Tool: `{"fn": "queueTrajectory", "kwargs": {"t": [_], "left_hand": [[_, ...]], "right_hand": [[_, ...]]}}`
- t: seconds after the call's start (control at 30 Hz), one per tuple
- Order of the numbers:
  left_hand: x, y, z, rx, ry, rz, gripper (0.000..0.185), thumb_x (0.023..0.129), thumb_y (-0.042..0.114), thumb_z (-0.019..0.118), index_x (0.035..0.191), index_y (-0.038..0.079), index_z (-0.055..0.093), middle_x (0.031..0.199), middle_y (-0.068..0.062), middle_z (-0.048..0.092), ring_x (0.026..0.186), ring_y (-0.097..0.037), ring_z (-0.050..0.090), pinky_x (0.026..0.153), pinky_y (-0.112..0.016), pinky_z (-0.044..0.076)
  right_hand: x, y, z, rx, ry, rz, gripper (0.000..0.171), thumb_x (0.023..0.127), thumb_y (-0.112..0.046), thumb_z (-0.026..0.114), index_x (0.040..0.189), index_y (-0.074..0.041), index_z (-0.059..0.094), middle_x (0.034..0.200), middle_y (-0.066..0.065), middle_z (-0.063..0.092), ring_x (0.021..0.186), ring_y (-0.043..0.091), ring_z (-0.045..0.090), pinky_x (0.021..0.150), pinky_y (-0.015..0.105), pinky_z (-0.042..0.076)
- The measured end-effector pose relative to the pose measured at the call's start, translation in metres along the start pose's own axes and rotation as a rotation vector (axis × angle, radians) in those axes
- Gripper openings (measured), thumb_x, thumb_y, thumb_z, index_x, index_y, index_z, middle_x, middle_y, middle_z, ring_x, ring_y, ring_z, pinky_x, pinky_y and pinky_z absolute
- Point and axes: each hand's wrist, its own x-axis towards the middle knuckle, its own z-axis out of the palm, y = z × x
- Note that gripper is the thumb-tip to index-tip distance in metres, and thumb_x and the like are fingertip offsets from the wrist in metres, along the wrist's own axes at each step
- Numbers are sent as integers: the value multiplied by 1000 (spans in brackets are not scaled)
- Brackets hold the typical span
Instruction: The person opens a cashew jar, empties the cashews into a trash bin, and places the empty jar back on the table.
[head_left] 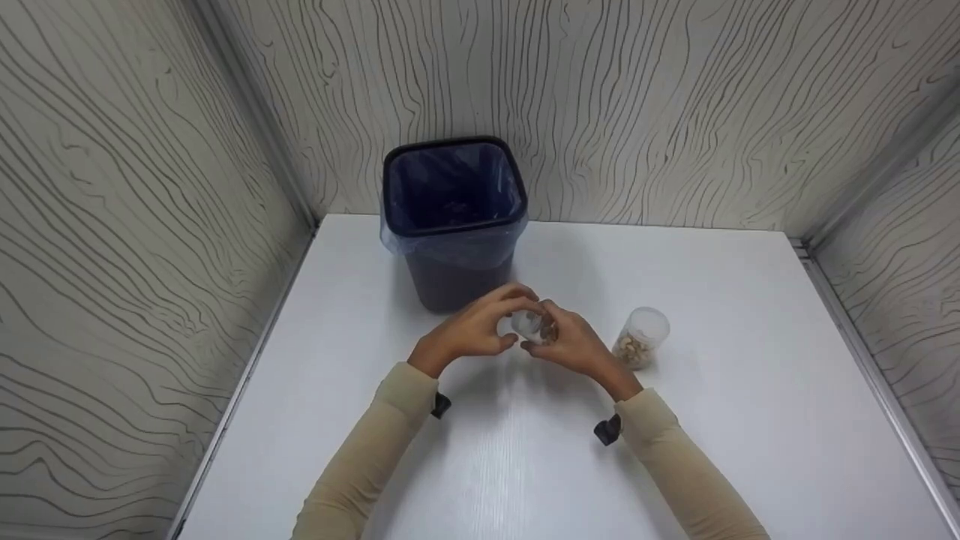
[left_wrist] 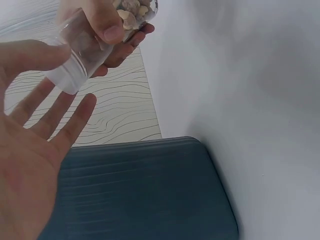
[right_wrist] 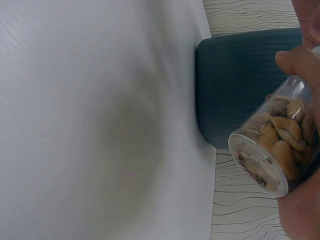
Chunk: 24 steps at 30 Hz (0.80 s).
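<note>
Two clear jars of nuts are out on the white counter (head_left: 712, 450). One, the held jar (head_left: 534, 327), is up off the surface near the middle of the counter, tipped on its side between both hands just in front of the bin. The right hand (head_left: 574, 346) has its fingers and thumb curled round the jar's body, and its wrist view shows the pale nuts piled against the clear base. The left hand (head_left: 480, 328) is at the jar's other end: from above its fingers look bent over that end, while its own wrist view shows the palm wide open with straight fingers (left_wrist: 55, 117) and the thumb lying along the jar's frosted end, so I cannot tell whether it truly grips. The second jar (head_left: 641, 337) stands upright just beside the right wrist, towards the counter's right edge. The dark bin (head_left: 450, 225), lined with a bluish bag, sits at the back edge against the patterned wall (head_left: 675, 97).
</note>
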Motion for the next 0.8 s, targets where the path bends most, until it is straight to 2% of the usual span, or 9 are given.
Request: {"fn": "queueTrajectory", "kwargs": {"t": [0.2, 0.4, 0.6, 0.8], "left_hand": [[2, 0, 2, -5, -1, -9, 54, 87, -8, 72, 135, 17, 69, 141, -5, 60, 134, -19, 58, 113, -34, 53], [1, -1, 2, -17, 2, -15, 50, 89, -4, 75, 136, 15, 69, 137, -7, 61, 126, -25, 62, 106, -36, 57], [0, 0, 1, -2, 9, -39, 48, 93, 7, 77, 140, 15, 68, 135, -10, 61, 120, -32, 61, 101, -40, 57], [0, 0, 0, -19, 4, -79, 47, 95, 15, 77, 141, 15, 67, 130, -13, 63, 111, -29, 63, 96, -44, 60]], "right_hand": [[-1, 1, 1, -6, 6, 16, 51, 89, -27, 88, 132, -17, 62, 109, 3, 73, 91, 16, 65, 78, 35, 55], [-1, 1, 2, -1, 7, 14, 55, 88, -25, 89, 134, -13, 62, 116, 6, 74, 97, 18, 67, 83, 39, 56], [-2, 0, 1, 7, -2, 17, 61, 89, -26, 88, 140, -8, 61, 110, 4, 73, 89, 17, 64, 77, 35, 54], [-1, -3, 1, -2, -6, 29, 63, 88, -29, 88, 142, -10, 61, 113, 5, 74, 92, 17, 63, 79, 37, 53]]}}
